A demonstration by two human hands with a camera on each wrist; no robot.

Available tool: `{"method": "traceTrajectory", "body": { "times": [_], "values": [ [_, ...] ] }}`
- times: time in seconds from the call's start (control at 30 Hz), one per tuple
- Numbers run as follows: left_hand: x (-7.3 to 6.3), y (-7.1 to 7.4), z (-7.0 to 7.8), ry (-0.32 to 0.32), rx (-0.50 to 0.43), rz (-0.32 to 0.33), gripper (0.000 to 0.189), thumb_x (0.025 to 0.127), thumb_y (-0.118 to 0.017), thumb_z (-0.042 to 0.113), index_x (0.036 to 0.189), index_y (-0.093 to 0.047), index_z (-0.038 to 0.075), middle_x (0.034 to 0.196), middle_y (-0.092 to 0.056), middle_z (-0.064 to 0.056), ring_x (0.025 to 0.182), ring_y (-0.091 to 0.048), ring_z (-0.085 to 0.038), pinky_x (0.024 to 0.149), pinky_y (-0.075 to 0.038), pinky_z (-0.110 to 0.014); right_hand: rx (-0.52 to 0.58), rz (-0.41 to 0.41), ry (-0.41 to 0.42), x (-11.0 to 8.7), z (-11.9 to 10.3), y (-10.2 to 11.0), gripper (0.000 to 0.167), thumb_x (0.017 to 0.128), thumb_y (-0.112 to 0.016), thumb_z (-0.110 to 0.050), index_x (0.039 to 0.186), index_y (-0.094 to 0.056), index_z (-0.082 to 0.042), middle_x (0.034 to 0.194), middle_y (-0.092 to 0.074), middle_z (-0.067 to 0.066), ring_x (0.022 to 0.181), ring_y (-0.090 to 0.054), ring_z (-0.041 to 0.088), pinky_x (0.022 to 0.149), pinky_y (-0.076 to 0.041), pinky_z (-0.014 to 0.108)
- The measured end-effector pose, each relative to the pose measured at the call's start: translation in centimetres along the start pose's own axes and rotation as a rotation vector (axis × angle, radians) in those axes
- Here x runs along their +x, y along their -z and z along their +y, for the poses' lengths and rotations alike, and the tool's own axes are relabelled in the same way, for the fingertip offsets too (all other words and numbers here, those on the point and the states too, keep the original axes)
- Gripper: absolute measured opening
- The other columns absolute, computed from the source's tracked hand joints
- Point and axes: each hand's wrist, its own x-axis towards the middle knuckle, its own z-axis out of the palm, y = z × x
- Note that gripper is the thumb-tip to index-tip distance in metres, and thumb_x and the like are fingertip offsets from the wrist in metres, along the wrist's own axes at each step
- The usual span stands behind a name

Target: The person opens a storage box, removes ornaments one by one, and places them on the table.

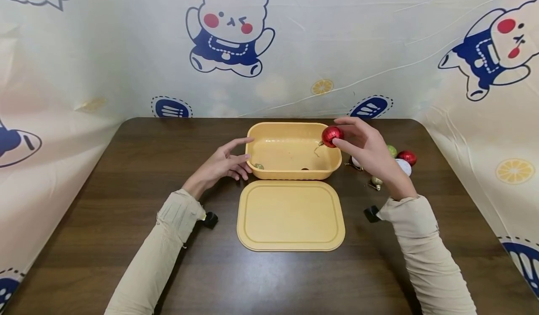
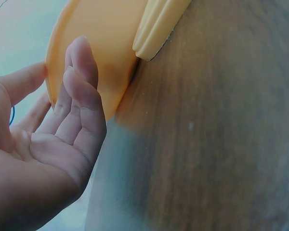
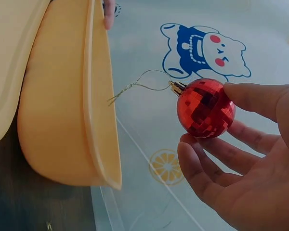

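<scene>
My right hand (image 1: 370, 151) pinches a shiny red Christmas bauble (image 1: 332, 136) between thumb and fingertips, above the right end of a yellow plastic box (image 1: 294, 174). In the right wrist view the red bauble (image 3: 205, 108) has a gold cap and a loop of gold string (image 3: 149, 86) that hangs toward the box wall (image 3: 58, 110). My left hand (image 1: 223, 163) is at the box's left end, fingers loosely bent. Its thumb touches the rim in the left wrist view, where the hand (image 2: 58, 134) lies against the box (image 2: 115, 43). Inside the box sits a small greenish bauble (image 1: 258, 166).
A yellow lid (image 1: 291, 216) lies flat in front of the box. Right of the box, partly behind my right hand, are another red bauble (image 1: 407, 157), a green one (image 1: 392, 150), a white one (image 1: 404, 166) and a small gold one (image 1: 376, 181) on the brown table (image 1: 189, 268).
</scene>
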Motion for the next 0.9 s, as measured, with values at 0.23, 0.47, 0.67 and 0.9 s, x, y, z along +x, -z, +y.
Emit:
{"method": "traceTrajectory", "body": {
  "times": [0.23, 0.47, 0.67, 0.9],
  "values": [
    [0.0, 0.1, 0.0, 0.001, 0.003, 0.003, 0.058, 0.100, -0.062, 0.027, 0.152, -0.038, 0.028, 0.087, -0.072, -0.020, 0.068, -0.071, -0.026, 0.058, -0.058, -0.039, -0.029, 0.005, -0.055, -1.2, -0.1, 1.1, 0.043, 0.096, -0.068, -0.025, 0.136, -0.055, -0.016, 0.133, -0.061, 0.007, 0.116, -0.062, 0.025, 0.091, -0.048, 0.015],
    [-0.1, 0.1, 0.1, 0.004, -0.009, 0.003, 0.058, 0.100, -0.062, 0.026, 0.153, -0.037, 0.026, 0.087, -0.072, -0.020, 0.068, -0.070, -0.026, 0.057, -0.058, -0.039, -0.080, 0.019, -0.078, -2.6, 0.6, 2.0, 0.039, 0.097, -0.067, -0.029, 0.133, -0.057, -0.017, 0.129, -0.062, 0.004, 0.114, -0.063, 0.023, 0.086, -0.049, 0.013],
    [-0.1, 0.1, 0.1, 0.005, -0.007, 0.000, 0.058, 0.100, -0.063, 0.028, 0.152, -0.039, 0.028, 0.089, -0.071, -0.023, 0.068, -0.071, -0.026, 0.058, -0.058, -0.039, -0.114, 0.031, -0.079, -3.5, 1.4, 2.7, 0.038, 0.096, -0.068, -0.026, 0.131, -0.059, -0.016, 0.126, -0.063, 0.004, 0.112, -0.060, 0.014, 0.085, -0.048, 0.010],
    [-0.1, 0.1, 0.0, 0.001, -0.014, -0.003, 0.058, 0.099, -0.063, 0.027, 0.152, -0.039, 0.029, 0.090, -0.071, -0.025, 0.068, -0.071, -0.026, 0.058, -0.058, -0.039, -0.189, 0.016, -0.135, -4.4, 2.3, 3.3, 0.043, 0.095, -0.069, -0.032, 0.134, -0.058, -0.016, 0.128, -0.063, 0.007, 0.115, -0.057, 0.015, 0.082, -0.046, 0.007]
  ]
}}
